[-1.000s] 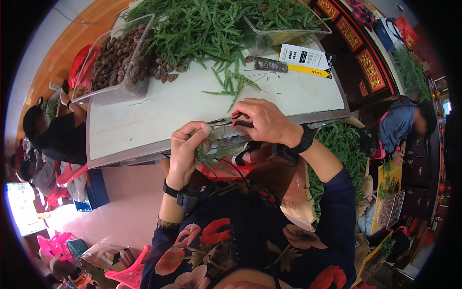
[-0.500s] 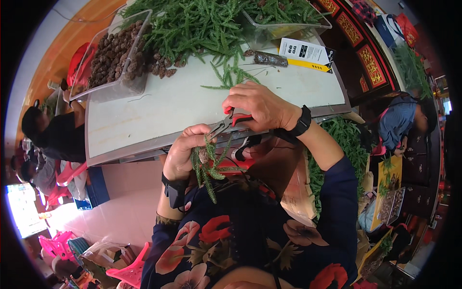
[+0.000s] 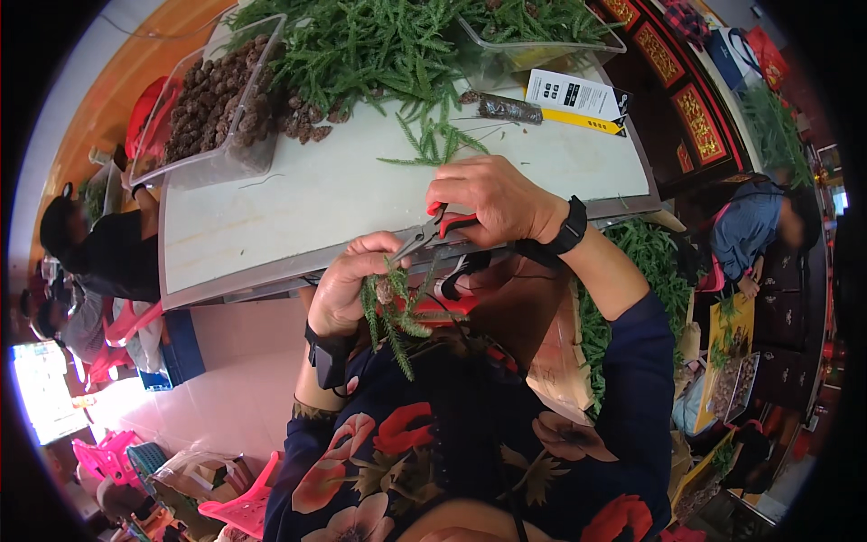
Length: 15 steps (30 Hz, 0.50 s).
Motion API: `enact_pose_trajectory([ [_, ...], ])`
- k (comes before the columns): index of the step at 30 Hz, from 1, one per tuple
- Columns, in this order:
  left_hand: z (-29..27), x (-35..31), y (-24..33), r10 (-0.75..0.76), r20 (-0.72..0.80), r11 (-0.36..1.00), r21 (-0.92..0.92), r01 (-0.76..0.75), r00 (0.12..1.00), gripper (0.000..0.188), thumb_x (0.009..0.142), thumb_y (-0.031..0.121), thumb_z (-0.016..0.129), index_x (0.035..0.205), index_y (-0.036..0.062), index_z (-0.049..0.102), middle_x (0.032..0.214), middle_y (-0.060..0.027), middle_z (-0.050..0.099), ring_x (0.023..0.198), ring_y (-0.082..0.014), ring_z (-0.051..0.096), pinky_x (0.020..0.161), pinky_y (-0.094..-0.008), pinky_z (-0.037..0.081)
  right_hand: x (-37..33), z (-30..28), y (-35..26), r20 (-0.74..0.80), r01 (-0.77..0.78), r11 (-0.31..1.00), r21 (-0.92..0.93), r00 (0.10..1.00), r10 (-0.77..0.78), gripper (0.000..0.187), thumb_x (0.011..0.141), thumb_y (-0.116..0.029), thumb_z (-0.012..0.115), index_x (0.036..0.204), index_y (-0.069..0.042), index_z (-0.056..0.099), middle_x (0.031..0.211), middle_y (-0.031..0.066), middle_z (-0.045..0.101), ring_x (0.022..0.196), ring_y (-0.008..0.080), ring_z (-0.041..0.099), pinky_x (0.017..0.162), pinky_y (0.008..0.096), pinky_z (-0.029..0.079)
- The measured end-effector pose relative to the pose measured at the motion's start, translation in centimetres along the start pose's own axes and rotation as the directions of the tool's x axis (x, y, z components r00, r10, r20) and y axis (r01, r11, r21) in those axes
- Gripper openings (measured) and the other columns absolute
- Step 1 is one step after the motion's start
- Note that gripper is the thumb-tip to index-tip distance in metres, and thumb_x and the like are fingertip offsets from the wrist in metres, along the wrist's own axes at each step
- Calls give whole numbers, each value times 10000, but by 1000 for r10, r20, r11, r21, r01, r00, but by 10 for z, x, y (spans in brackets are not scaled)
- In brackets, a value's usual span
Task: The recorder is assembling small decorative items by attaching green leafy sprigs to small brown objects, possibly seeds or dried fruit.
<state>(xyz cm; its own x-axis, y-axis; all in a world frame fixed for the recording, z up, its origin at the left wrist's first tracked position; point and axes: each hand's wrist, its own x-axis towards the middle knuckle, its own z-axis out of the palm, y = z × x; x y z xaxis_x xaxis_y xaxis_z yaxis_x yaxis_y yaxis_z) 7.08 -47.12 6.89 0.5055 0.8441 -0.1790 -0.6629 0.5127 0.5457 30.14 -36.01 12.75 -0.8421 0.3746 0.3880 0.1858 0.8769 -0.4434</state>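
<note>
My left hand (image 3: 352, 280) pinches the top of a green artificial pine sprig (image 3: 397, 330), which hangs below the fingers in front of my body. A small brown pine cone (image 3: 384, 290) sits among its needles. In my right hand (image 3: 495, 197) are red-handled pliers (image 3: 417, 242), gripped by the handles. Their metal jaws point left and reach the sprig's top beside my left fingertips; what exactly lies between the jaws is too small to tell. Just beyond my right hand, a loose green sprig (image 3: 433, 144) lies on the white tabletop (image 3: 298, 212).
A clear bin (image 3: 203, 176) of pine cones stands far left, beside heaped green sprigs (image 3: 361, 50). Another clear bin (image 3: 542, 47) is behind. A wire bundle (image 3: 510, 110) and yellow-and-white card (image 3: 578, 98) lie far right. Greenery fills a cardboard box (image 3: 560, 370). Other people work on both sides.
My right hand and the pliers have shifted slightly right. The sprig has swung a little, its lower tip moving right, still held in my left hand.
</note>
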Motion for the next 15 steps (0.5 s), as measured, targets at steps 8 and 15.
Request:
enact_pose_trajectory([
  [8,26,7,8,337,-291,923,291,-253,895,91,919,53,556,958,10,627,834,-47,666,648,-104,598,593,-239,490,-6,9,-7,-1,-353,936,0,936,353,199,730,-192,716,838,-61,613,738,109,623,694,345,596,614,411,474],
  [15,32,8,3,757,-59,186,974,-129,650,101,848,20,643,948,6,635,799,-56,631,671,-96,569,623,-234,452,-2,16,-28,18,-556,830,36,831,556,204,785,-224,710,826,-41,633,704,155,640,670,365,609,619,434,471],
])
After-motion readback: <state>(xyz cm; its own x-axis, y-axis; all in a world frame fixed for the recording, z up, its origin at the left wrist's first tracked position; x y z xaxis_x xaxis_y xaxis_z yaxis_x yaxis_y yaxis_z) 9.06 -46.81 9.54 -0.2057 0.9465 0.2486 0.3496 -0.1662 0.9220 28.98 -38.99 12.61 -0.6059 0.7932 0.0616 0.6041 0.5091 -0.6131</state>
